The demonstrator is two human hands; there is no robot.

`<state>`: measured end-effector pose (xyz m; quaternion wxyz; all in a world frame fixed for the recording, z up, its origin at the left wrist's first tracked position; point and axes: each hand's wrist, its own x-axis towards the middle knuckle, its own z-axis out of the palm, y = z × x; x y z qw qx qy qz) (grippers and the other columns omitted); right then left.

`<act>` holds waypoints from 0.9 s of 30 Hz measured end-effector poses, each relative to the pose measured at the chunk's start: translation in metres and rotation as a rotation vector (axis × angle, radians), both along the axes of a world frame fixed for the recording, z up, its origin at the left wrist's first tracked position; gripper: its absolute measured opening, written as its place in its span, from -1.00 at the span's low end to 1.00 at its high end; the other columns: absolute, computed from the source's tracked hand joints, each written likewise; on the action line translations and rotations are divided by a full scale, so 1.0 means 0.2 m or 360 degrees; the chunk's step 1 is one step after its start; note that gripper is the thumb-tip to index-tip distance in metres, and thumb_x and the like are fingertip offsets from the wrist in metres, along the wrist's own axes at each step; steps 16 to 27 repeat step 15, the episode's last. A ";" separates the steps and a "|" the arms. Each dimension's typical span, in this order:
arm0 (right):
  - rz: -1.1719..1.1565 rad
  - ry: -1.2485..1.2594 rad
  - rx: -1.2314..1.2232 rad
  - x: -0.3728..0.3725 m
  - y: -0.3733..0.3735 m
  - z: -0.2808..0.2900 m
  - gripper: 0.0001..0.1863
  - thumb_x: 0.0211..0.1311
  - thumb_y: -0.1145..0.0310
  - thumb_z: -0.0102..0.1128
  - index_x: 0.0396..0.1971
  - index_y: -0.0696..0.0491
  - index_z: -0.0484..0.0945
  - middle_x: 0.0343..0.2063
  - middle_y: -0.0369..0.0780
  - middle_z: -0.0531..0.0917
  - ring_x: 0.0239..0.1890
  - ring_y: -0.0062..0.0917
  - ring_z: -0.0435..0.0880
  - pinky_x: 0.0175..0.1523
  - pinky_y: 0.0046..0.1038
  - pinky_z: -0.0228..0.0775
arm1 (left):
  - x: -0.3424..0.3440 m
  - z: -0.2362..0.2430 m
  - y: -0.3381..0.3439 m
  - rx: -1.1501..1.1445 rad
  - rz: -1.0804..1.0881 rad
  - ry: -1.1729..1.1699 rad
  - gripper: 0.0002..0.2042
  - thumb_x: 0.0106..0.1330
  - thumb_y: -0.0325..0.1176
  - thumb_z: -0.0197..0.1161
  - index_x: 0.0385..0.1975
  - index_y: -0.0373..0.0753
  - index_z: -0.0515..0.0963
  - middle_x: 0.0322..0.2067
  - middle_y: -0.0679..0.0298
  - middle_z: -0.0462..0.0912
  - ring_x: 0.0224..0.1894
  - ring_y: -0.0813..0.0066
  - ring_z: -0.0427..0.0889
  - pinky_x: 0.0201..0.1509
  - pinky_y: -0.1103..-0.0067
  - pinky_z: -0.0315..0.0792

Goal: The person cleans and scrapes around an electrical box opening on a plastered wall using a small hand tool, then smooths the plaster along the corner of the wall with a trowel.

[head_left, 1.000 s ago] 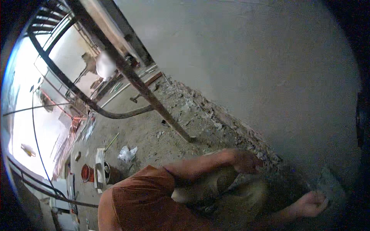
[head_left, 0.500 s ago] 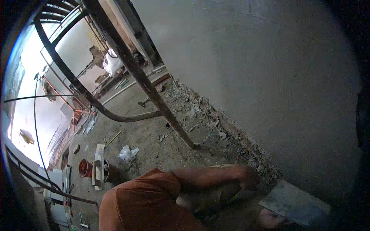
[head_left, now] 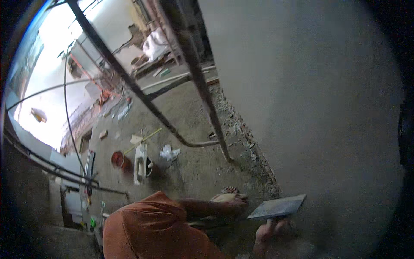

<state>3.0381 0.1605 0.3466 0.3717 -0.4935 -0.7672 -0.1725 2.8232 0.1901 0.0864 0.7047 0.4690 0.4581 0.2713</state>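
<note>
My right hand (head_left: 270,231) grips a plastering trowel (head_left: 278,206) from below, its fingers closed round the handle. The flat, grey, smeared blade is held tilted close to the grey plastered wall (head_left: 319,116); I cannot tell whether its edge touches. My left arm, in an orange sleeve (head_left: 148,220), reaches across to the right. At its end my left hand (head_left: 236,206) is dim and blurred beside a pale beige patch (head_left: 224,197), and its fingers cannot be made out.
A rusty metal scaffold frame (head_left: 200,86) stands ahead on the floor. Rubble (head_left: 241,129) lines the wall's foot. Left of me are a reddish bucket (head_left: 119,159), a long pale float (head_left: 140,166) lying over a dark bucket, and crumpled white plastic (head_left: 169,153).
The trowel and right hand have moved up and left from the lower right, and the blade has turned. My left hand has shifted left. The whole view has swung.
</note>
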 end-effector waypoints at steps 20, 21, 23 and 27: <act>0.0782 0.1394 -0.2957 -0.40 0.18 0.35 -0.38 0.09 0.60 -0.08 0.23 0.15 0.13 0.18 -0.17 0.30 0.24 -0.39 0.22 0.32 -0.41 -0.06 | -0.60 0.54 -0.83 -0.0063 0.1783 -0.0946 -0.79 0.08 -0.46 0.29 -0.54 -0.22 0.32 -0.58 0.40 0.38 -0.56 0.51 0.43 -0.48 0.44 0.38; 0.0782 0.1394 -0.2957 -0.40 0.18 0.35 -0.38 0.09 0.60 -0.08 0.23 0.15 0.13 0.18 -0.17 0.30 0.24 -0.39 0.22 0.32 -0.41 -0.06 | -0.60 0.54 -0.83 -0.0063 0.1783 -0.0946 -0.79 0.08 -0.46 0.29 -0.54 -0.22 0.32 -0.58 0.40 0.38 -0.56 0.51 0.43 -0.48 0.44 0.38; 0.0782 0.1394 -0.2957 -0.40 0.18 0.35 -0.38 0.09 0.60 -0.08 0.23 0.15 0.13 0.18 -0.17 0.30 0.24 -0.39 0.22 0.32 -0.41 -0.06 | -0.60 0.54 -0.83 -0.0063 0.1783 -0.0946 -0.79 0.08 -0.46 0.29 -0.54 -0.22 0.32 -0.58 0.40 0.38 -0.56 0.51 0.43 -0.48 0.44 0.38; 0.0782 0.1394 -0.2957 -0.40 0.18 0.35 -0.38 0.09 0.60 -0.08 0.23 0.15 0.13 0.18 -0.17 0.30 0.24 -0.39 0.22 0.32 -0.41 -0.06 | -0.60 0.54 -0.83 -0.0063 0.1783 -0.0946 -0.79 0.08 -0.46 0.29 -0.54 -0.22 0.32 -0.58 0.40 0.38 -0.56 0.51 0.43 -0.48 0.44 0.38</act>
